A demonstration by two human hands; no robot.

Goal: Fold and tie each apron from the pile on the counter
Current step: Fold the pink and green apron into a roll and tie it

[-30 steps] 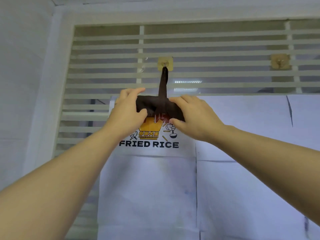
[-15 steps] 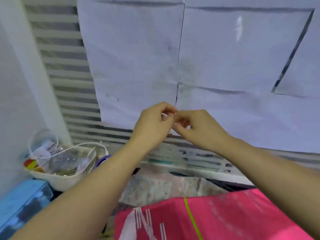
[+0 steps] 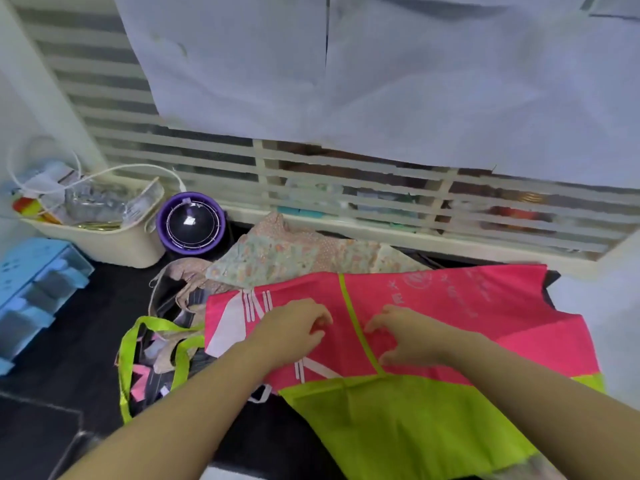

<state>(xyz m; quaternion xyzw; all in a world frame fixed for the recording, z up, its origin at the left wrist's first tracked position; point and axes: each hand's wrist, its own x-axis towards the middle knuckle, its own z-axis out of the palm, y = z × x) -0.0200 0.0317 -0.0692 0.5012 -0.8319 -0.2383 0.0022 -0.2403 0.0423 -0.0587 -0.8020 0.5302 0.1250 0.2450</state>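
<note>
Pink apron (image 3: 485,317) with a lime-green lower panel lies spread flat on the black counter (image 3: 62,334), filling the view from centre to 4 o'clock. A thin lime stripe (image 3: 353,320) runs down its middle. The pile (image 3: 294,251) of other aprons, floral on top, sits at 11 o'clock of it, partly tucked under its far edge. Lime straps (image 3: 128,358) trail off at 9 o'clock.

Left hand (image 3: 298,327): over the pink cloth just left of the stripe, fingers loosely bent, tips down. Cannot tell whether it pinches cloth or only rests. Right hand (image 3: 405,336): just right of the stripe, thumb and fingers spread in an open C, nothing gripped.

Handling, judged: thin woven cloth, light, limp, no stiffness of its own. It looks smooth and may slide on the glossy counter. Not fragile. Best hold is probably a pinch at a side edge or corner with each hand, carried over to the stripe as the fold line. The straps need gathering first, since they lie tangled among the pile.

Cream basket (image 3: 104,247) at 9 o'clock of the view, well apart.
</note>
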